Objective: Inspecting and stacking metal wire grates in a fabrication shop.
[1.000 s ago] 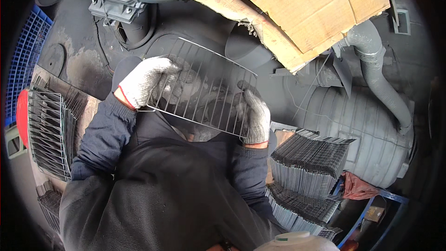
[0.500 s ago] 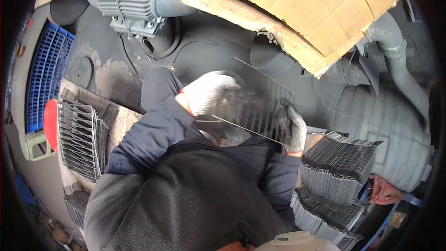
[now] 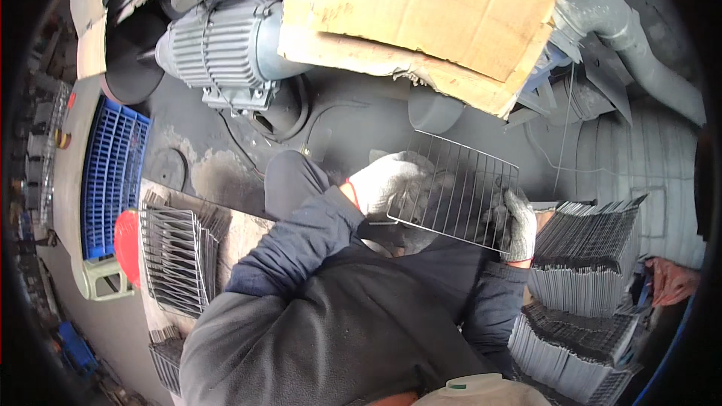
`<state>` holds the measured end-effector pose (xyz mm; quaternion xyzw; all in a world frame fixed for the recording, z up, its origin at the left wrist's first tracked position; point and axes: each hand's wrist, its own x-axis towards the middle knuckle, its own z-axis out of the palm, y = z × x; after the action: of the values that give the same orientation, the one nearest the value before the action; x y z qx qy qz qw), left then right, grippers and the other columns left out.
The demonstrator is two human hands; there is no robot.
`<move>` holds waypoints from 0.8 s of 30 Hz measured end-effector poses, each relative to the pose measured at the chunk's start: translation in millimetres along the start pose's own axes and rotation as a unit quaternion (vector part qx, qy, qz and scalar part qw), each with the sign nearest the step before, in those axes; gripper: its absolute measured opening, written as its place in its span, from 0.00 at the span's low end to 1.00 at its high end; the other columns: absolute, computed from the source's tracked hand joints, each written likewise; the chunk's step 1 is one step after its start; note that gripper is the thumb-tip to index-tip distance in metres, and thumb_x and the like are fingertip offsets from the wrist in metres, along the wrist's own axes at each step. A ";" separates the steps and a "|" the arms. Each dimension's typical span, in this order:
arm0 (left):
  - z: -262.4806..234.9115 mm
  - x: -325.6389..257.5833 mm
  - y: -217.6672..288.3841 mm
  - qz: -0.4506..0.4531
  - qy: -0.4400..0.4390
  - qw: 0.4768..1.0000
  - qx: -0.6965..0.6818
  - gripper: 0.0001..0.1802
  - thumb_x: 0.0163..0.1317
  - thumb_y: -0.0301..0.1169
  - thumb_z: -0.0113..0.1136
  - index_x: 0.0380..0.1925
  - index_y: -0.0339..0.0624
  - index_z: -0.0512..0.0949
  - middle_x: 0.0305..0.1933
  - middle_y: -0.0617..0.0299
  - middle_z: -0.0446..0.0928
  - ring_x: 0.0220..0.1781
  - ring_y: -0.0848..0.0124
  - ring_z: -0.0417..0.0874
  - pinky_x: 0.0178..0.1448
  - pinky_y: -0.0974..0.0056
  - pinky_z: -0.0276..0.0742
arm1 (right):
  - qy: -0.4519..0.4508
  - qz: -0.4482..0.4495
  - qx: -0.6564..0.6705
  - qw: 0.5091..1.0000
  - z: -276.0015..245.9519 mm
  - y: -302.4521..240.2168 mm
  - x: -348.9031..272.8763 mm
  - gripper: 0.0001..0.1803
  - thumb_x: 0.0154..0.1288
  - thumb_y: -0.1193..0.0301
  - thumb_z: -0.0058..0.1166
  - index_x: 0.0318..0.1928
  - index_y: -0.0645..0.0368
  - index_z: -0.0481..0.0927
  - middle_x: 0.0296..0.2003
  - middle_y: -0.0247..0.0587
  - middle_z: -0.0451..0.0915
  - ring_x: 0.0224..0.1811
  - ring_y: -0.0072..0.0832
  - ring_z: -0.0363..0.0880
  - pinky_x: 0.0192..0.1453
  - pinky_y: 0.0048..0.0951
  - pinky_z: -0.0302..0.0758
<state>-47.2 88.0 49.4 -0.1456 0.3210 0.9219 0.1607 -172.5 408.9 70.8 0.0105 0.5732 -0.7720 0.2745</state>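
Left hand: the left hand (image 3: 387,180) in a white knit glove is gripping the near-left edge of the wire grid (image 3: 456,189), fingers curled over the rim.
Right hand: the right hand (image 3: 517,224), gloved and grimy, is pinching the grid's lower right corner, fingers wrapped round the wire.
Wire grid: it is hanging in front of the person's chest, tilted, a flat rectangle of thin parallel wires in a frame, grey metal.
Room around it: the cardboard sheet (image 3: 429,7) is overhanging close above its far edge; the grey motor (image 3: 218,49) is sitting well off to the left.
Right side: a stack of grids (image 3: 587,256) is crowding in just beside the right hand.
Left side: another batch of grids (image 3: 177,256) is standing on edge, well apart, by the blue crate (image 3: 113,173).
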 end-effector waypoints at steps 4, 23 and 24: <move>-3.7 -25.0 11.0 0.101 0.035 0.984 0.140 0.20 0.73 0.31 0.65 0.61 0.32 0.80 0.53 0.58 0.85 0.49 0.73 0.84 0.58 0.67 0.82 | 0.015 -0.051 -0.097 0.994 32.7 4.0 2.5 0.18 0.77 0.72 0.60 0.62 0.65 0.83 0.50 0.37 0.90 0.50 0.27 0.87 0.58 0.31 0.83; -14.6 -49.5 -32.7 0.234 0.083 0.969 0.012 0.27 0.78 0.46 0.65 0.65 0.39 0.76 0.54 0.58 0.84 0.49 0.60 0.89 0.54 0.53 0.89 | 0.065 -0.250 -0.165 0.952 44.9 -84.4 -144.7 0.13 0.77 0.75 0.61 0.58 0.64 0.82 0.48 0.39 0.87 0.50 0.24 0.86 0.56 0.29 0.84; -7.5 -41.5 -40.5 0.220 0.093 0.970 0.055 0.27 0.78 0.47 0.65 0.63 0.38 0.77 0.56 0.56 0.83 0.51 0.60 0.88 0.55 0.50 0.89 | 0.149 -0.310 -0.174 0.923 36.3 -104.8 -176.8 0.13 0.75 0.74 0.63 0.56 0.64 0.83 0.49 0.43 0.88 0.49 0.26 0.87 0.57 0.31 0.85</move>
<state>7.4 104.8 37.1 -0.1469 0.4087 0.8981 -0.0689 -57.3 469.4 233.9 -0.1002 0.7076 -0.6960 -0.0697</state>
